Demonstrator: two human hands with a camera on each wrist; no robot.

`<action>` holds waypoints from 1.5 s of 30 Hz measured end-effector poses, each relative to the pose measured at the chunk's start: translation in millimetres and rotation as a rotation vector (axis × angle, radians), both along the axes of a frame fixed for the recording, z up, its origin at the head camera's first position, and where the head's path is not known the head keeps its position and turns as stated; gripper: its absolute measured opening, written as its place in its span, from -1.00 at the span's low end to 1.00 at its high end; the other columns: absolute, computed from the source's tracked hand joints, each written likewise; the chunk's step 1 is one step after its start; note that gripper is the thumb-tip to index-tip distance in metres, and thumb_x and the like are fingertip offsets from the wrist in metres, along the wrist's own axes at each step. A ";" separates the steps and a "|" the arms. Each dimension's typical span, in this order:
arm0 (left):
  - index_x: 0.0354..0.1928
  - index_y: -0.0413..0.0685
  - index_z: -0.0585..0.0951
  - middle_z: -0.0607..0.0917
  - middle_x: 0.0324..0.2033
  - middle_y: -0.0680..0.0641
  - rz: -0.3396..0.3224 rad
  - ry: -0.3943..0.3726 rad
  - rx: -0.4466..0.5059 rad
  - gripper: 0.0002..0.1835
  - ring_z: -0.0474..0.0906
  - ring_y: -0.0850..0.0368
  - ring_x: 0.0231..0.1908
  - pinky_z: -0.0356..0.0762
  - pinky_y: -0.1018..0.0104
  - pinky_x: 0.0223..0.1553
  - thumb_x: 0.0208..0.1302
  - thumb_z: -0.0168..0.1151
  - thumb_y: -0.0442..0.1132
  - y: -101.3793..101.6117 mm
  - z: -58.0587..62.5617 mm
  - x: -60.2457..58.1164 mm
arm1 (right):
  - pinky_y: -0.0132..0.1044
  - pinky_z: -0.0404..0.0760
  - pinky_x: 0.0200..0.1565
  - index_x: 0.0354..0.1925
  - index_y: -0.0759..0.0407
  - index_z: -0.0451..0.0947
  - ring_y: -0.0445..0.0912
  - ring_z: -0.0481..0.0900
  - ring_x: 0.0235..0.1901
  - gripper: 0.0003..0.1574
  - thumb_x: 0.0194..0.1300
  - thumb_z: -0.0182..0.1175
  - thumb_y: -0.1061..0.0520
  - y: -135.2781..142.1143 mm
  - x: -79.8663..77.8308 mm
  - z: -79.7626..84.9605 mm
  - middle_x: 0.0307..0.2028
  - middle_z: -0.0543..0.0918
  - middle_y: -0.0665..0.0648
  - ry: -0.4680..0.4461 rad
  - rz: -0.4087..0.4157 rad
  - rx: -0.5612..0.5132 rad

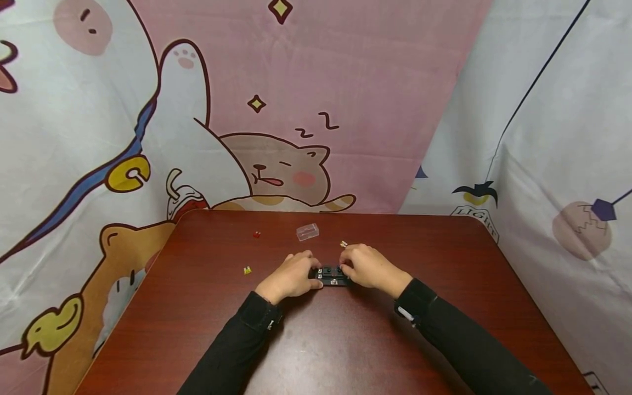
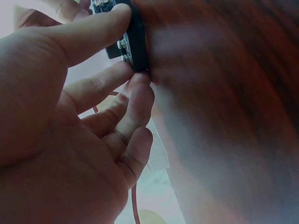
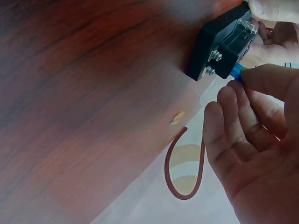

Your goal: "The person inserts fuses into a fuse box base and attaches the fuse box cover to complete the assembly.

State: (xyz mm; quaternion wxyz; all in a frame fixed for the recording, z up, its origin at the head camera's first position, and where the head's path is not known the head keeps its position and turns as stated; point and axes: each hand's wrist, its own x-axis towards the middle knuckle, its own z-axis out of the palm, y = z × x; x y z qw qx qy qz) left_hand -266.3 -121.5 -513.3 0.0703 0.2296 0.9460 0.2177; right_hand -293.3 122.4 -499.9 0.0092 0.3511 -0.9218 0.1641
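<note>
A black fuse block (image 1: pixel 333 282) with metal screw terminals sits on the table between both hands. My left hand (image 1: pixel 290 275) grips its left end between thumb and fingers. At the block's right end, my right hand (image 1: pixel 371 266) pinches a small blue blade fuse (image 3: pixel 237 73) between thumb and fingertips. In the right wrist view that fuse is right against the block's raised top part, mostly covered by the thumb. Just beyond the right hand lies a pale blade fuse (image 1: pixel 343 244).
A clear plastic case (image 1: pixel 308 232) lies behind the block. Farther left are a small red fuse (image 1: pixel 257 234) and a yellow fuse (image 1: pixel 247 270). The brown wooden table (image 1: pixel 316 351) ends at a printed cloth backdrop (image 1: pixel 375 109).
</note>
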 end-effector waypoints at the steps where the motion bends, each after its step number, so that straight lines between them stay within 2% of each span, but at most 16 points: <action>1: 0.12 -0.02 0.76 0.65 -0.02 -0.01 0.000 0.000 -0.001 -0.53 0.49 -0.01 -0.08 0.40 0.04 0.04 0.22 0.53 0.01 0.0 0.6 0.3 | -0.19 0.66 -0.21 -0.24 -0.02 0.77 -0.20 0.61 -0.31 -0.90 0.40 0.34 0.05 0.0 -0.4 0.0 -0.27 0.70 -0.10 -0.002 0.001 -0.001; 8: 0.14 -0.01 0.76 0.65 -0.04 -0.01 -0.013 0.012 -0.014 -0.53 0.51 0.01 -0.08 0.39 0.05 0.06 0.22 0.53 0.00 0.0 2.3 0.8 | -0.19 0.63 -0.27 -0.28 -0.03 0.73 -0.19 0.57 -0.36 -0.92 0.40 0.34 0.07 -1.2 -0.8 0.3 -0.31 0.66 -0.11 -0.018 0.014 -0.005; 19: 0.13 -0.01 0.77 0.64 -0.05 -0.01 -0.004 0.001 -0.012 -0.53 0.49 0.02 -0.10 0.38 0.07 0.04 0.23 0.52 0.00 -0.4 2.0 2.0 | -0.17 0.62 -0.27 -0.34 -0.04 0.69 -0.18 0.56 -0.36 -0.89 0.39 0.35 0.09 -3.9 -2.0 -1.2 -0.35 0.64 -0.11 -0.019 0.027 0.004; 26: 0.17 -0.01 0.76 0.65 0.00 -0.02 0.006 -0.011 -0.014 -0.51 0.50 -0.01 -0.05 0.38 0.05 0.09 0.24 0.52 0.01 0.1 2.7 1.4 | -0.16 0.62 -0.26 -0.32 0.00 0.71 -0.17 0.57 -0.35 -0.91 0.39 0.34 0.12 -3.7 -2.4 -0.2 -0.33 0.65 -0.09 -0.026 0.038 0.000; 36: 0.14 -0.03 0.77 0.65 -0.04 -0.01 0.004 -0.019 -0.002 -0.52 0.48 0.01 -0.10 0.38 0.05 0.05 0.23 0.53 0.01 -0.1 4.1 0.4 | -0.18 0.63 -0.27 -0.33 -0.03 0.71 -0.18 0.56 -0.36 -0.89 0.39 0.34 0.11 -2.7 -4.6 -1.5 -0.35 0.64 -0.11 -0.036 0.038 -0.003; 45: 0.11 -0.04 0.77 0.66 -0.05 -0.04 -0.003 -0.030 0.022 -0.53 0.47 0.00 -0.11 0.38 0.04 0.02 0.21 0.55 -0.01 0.4 4.3 -1.2 | -0.16 0.65 -0.21 -0.26 -0.01 0.76 -0.18 0.59 -0.32 -0.94 0.38 0.35 0.09 1.1 -4.9 -2.0 -0.30 0.69 -0.10 -0.034 0.026 -0.018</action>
